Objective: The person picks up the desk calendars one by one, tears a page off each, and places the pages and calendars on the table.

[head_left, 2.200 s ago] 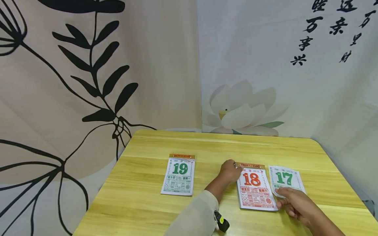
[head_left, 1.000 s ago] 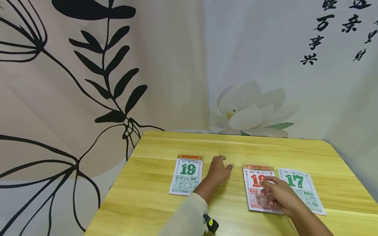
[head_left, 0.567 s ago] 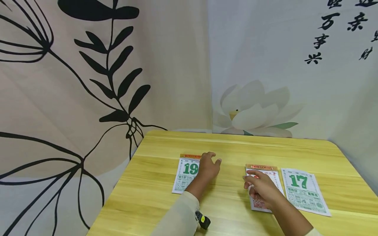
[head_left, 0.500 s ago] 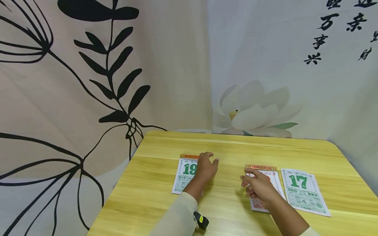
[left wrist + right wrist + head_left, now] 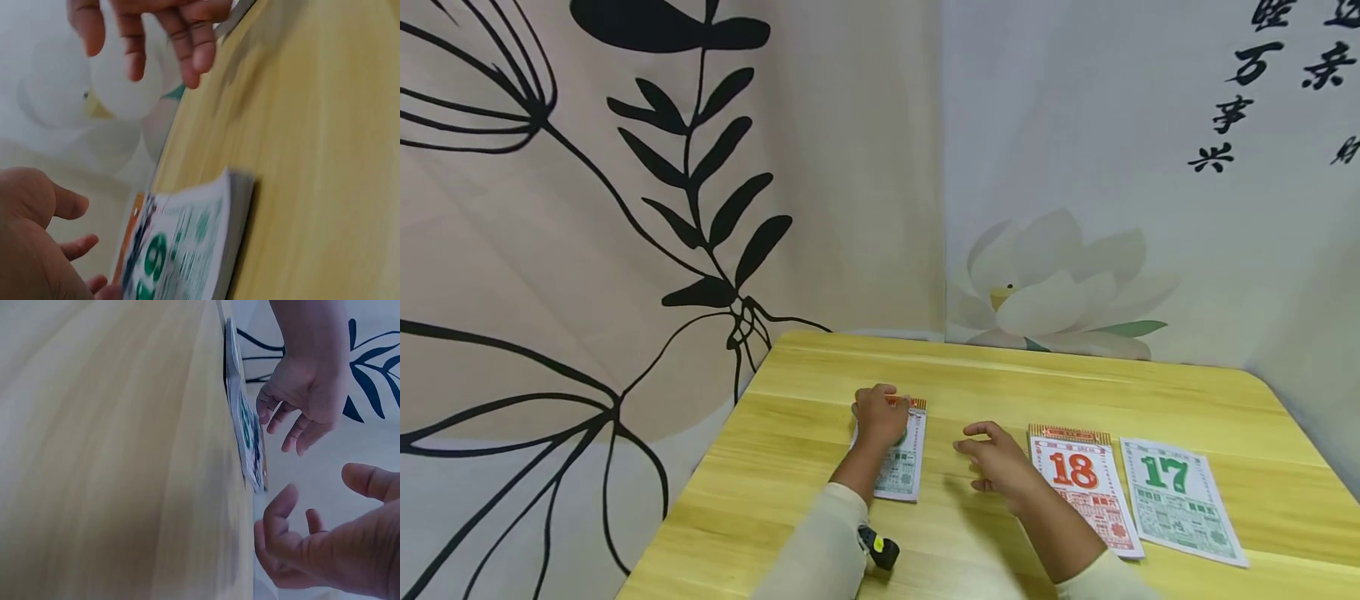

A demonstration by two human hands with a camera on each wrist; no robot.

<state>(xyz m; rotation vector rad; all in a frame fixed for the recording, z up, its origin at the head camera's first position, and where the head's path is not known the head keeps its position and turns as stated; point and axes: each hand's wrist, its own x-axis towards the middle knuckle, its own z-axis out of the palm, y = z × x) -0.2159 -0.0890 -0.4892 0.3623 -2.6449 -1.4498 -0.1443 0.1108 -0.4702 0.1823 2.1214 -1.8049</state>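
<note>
Reaching over the "19" tear-off calendar [image 5: 904,472], lower centre: left hand [image 5: 880,418], fingers loose.
Right hand [image 5: 1002,463] hangs to its right, fingers relaxed.

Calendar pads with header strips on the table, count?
2. The 19 pad, partly hidden by the left hand; the 18 pad, farther right, just left of the stripless 17 sheet. The near edge of the table is out of frame, so any there wouldn't show.

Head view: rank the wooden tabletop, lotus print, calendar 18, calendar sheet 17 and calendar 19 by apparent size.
1. Wooden tabletop
2. Lotus print
3. Calendar 18 and calendar sheet 17: too alike to rank, the former partly covered
4. Calendar 19, partly hidden and farther off
</note>
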